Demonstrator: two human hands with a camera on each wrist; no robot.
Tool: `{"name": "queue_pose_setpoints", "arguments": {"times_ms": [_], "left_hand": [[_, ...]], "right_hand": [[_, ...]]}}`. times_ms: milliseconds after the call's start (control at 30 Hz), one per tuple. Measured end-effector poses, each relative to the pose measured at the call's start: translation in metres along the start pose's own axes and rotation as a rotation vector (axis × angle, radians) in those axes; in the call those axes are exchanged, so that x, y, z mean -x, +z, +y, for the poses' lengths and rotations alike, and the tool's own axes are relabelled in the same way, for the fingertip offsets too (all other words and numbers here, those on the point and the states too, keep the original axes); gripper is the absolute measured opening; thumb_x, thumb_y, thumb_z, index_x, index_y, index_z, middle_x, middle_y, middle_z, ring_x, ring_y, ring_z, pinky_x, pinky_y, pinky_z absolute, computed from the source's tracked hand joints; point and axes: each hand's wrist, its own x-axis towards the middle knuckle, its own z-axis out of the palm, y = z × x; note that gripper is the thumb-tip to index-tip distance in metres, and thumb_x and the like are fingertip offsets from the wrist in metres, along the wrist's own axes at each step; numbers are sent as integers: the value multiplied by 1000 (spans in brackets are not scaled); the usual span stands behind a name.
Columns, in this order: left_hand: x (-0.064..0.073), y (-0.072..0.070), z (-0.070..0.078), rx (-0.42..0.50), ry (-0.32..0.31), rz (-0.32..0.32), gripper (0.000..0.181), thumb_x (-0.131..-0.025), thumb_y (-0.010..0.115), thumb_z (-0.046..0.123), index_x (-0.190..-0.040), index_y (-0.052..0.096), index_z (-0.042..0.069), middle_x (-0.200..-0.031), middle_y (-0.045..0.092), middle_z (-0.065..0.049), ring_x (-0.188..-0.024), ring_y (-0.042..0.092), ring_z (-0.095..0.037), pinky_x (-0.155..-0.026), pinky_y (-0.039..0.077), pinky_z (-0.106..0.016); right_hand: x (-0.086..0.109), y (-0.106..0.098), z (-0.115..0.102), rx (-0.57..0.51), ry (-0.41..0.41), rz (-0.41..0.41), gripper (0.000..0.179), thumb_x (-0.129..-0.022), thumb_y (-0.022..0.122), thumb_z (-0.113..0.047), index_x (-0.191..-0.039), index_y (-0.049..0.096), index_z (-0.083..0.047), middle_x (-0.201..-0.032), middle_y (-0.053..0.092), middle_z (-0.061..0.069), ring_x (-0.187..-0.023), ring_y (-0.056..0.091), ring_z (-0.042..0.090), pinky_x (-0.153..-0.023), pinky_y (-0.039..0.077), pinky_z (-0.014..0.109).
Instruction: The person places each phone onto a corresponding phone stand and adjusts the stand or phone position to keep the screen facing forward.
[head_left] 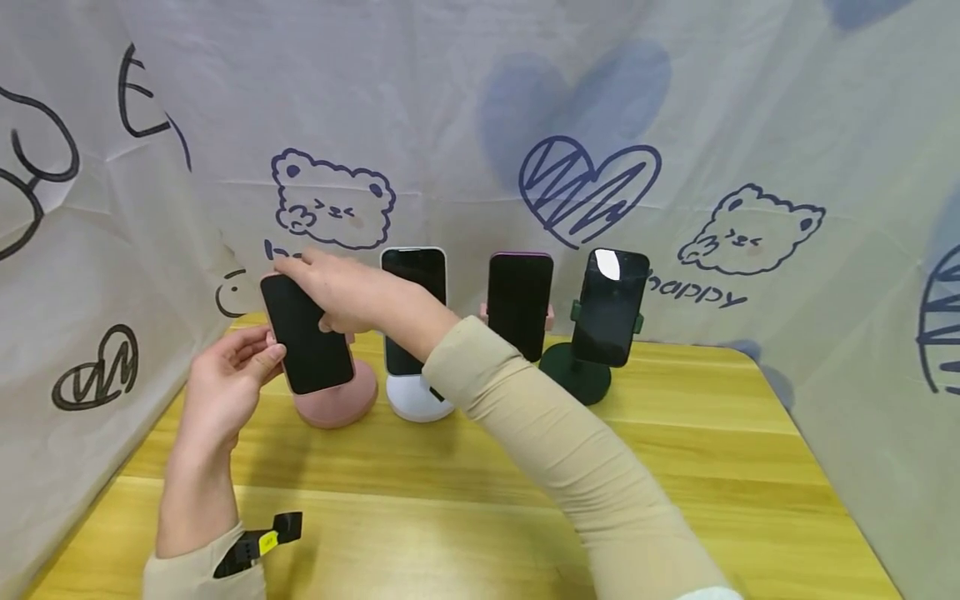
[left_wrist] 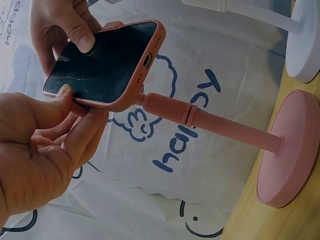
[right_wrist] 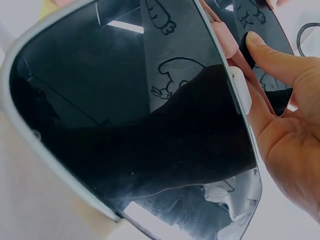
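A smartphone (head_left: 307,337) in a pink case sits tilted on a pink phone stand (head_left: 335,404) at the table's left. My left hand (head_left: 228,379) pinches the phone's left edge, thumb in front and fingers behind. In the left wrist view those fingers also lie by a pink clamp piece (left_wrist: 80,109), partly hidden. My right hand (head_left: 348,292) grips the same phone near its top right, with the thumb (left_wrist: 82,40) on the screen in the left wrist view. The stand's ribbed collar (left_wrist: 167,107) and thin pole lead down to a round base (left_wrist: 285,150).
Right of it stands a white phone stand (head_left: 418,404) with a phone (head_left: 412,275), partly behind my right arm. Farther right are a phone (head_left: 517,300) in a pink holder and another phone (head_left: 611,312) on a dark green stand (head_left: 577,379). A patterned curtain (head_left: 450,108) hangs behind the wooden table (head_left: 420,533).
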Motion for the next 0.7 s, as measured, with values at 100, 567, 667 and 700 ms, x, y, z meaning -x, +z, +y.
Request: {"name": "queue_pose_setpoints", "arguments": {"times_ms": [100,567,667,700], "left_hand": [[-1,-1,0,-8,-7,2,43,-106,59,9,-142,52,-11,-102,60,14,-94,62,4,-83,55,-11],[-4,1,0,20,26,2,45,-105,60,10,-142,52,-14,-104,61,15,-94,64,5,-83,56,-12],[-3,1,-1,6,14,-5,45,-106,59,9,-144,50,-13,-110,61,7,-96,64,6,-83,56,-12],[-1,1,-2,-5,11,-9,45,-106,58,9,-144,50,-13,-113,60,4,-96,63,6,-83,56,-12]], "right_hand": [[0,0,0,1,-1,1,91,-97,74,-20,-167,16,-23,-165,31,4,-141,46,17,-111,45,24],[3,5,-1,86,-28,-1,89,-95,77,-23,-166,23,-20,-164,37,0,-146,41,14,-118,37,25],[4,13,-3,134,-55,-18,85,-95,77,-25,-164,27,-17,-160,42,0,-143,45,13,-118,37,23],[4,15,-4,140,-62,-19,85,-95,77,-25,-164,27,-16,-159,43,0,-142,46,13,-117,38,22]]}}
